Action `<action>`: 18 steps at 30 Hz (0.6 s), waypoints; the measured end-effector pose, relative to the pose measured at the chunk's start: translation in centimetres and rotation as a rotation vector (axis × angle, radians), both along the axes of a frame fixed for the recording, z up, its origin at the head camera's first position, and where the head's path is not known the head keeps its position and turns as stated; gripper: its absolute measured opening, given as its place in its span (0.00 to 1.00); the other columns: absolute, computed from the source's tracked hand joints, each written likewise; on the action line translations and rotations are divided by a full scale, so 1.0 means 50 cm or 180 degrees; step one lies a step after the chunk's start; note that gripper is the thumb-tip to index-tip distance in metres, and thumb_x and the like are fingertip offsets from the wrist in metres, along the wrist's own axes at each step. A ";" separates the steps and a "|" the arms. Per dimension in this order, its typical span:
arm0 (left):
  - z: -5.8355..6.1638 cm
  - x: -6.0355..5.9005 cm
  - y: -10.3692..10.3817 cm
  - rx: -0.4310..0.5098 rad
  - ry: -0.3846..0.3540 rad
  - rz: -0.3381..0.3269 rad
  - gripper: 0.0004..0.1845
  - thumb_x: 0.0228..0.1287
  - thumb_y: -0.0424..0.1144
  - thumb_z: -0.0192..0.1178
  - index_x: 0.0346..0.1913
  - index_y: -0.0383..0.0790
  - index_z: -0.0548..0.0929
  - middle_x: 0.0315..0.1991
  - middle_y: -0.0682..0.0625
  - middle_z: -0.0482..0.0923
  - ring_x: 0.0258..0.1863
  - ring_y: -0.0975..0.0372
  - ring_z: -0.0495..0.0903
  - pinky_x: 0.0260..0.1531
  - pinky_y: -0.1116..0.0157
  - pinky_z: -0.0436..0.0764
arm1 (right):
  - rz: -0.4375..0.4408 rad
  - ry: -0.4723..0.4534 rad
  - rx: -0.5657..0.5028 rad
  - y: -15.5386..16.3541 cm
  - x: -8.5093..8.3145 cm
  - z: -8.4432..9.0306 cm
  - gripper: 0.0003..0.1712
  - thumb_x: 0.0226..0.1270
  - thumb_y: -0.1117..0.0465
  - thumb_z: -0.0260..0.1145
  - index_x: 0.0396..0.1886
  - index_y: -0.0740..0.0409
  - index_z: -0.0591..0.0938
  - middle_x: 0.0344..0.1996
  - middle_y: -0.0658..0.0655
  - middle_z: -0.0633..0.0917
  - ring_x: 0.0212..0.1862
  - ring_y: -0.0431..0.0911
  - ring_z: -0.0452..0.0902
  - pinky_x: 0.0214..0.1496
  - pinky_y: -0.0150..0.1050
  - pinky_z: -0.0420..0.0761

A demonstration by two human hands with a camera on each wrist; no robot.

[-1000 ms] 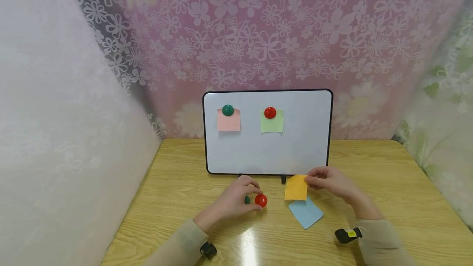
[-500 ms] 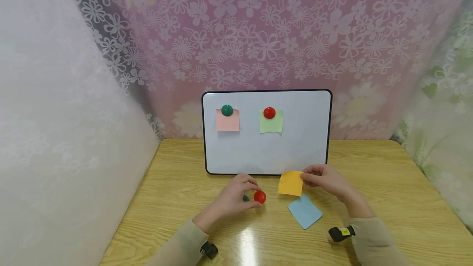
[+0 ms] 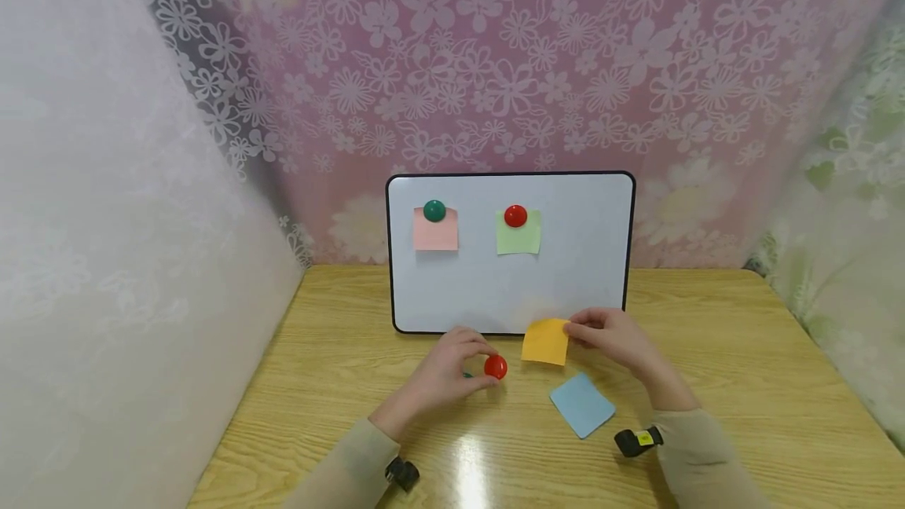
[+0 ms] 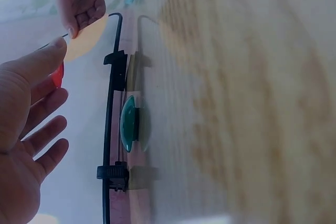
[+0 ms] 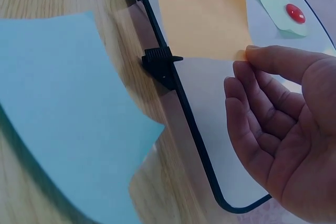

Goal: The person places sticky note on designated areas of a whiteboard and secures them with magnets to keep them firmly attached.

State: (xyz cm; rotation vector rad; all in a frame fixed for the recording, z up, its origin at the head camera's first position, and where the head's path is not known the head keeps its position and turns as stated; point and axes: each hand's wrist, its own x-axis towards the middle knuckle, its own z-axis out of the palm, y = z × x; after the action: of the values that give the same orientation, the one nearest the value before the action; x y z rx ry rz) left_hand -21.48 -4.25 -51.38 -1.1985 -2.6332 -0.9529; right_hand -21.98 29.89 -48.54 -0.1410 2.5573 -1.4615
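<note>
Two hands busy, left hand grip pinching red magnet, right hand grip pinching orange note

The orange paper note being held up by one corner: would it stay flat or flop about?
Probably floppy and very light: the right hand pinches the orange note by one edge alone, and it hangs with a slight curve. The blue note on the table lifts at a corner, so such paper likely bends easily.

Wooden table under whiteboard, blue note, green magnet.
</note>
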 end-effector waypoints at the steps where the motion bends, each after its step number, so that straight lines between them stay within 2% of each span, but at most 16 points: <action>1: 0.002 -0.002 0.001 0.0016 0.0011 -0.0010 0.20 0.62 0.47 0.81 0.54 0.45 0.91 0.52 0.59 0.84 0.57 0.63 0.78 0.62 0.63 0.79 | 0.0003 0.0015 0.0015 -0.003 -0.001 0.001 0.23 0.78 0.47 0.71 0.53 0.65 0.87 0.45 0.57 0.90 0.50 0.53 0.87 0.54 0.45 0.88; 11: 0.016 -0.024 0.008 -0.0025 0.0060 -0.0015 0.20 0.64 0.46 0.80 0.56 0.44 0.91 0.52 0.55 0.86 0.55 0.61 0.80 0.60 0.66 0.80 | -0.0018 0.0136 0.0124 -0.027 -0.015 0.009 0.21 0.78 0.48 0.71 0.51 0.62 0.89 0.44 0.59 0.90 0.47 0.55 0.86 0.52 0.50 0.87; 18: 0.023 -0.034 0.011 -0.0121 0.0033 0.0032 0.20 0.68 0.47 0.77 0.58 0.44 0.89 0.54 0.56 0.86 0.55 0.63 0.82 0.59 0.67 0.81 | -0.0002 0.0199 0.0123 -0.040 -0.022 0.019 0.20 0.77 0.48 0.71 0.50 0.62 0.89 0.42 0.58 0.90 0.44 0.50 0.83 0.50 0.51 0.86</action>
State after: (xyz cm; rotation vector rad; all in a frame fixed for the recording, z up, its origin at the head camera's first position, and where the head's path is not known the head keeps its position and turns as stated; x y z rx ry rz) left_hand -23.15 -3.72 -50.22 -1.1937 -2.6585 -0.8966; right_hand -23.08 27.87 -47.60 -0.1829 2.6334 -1.4288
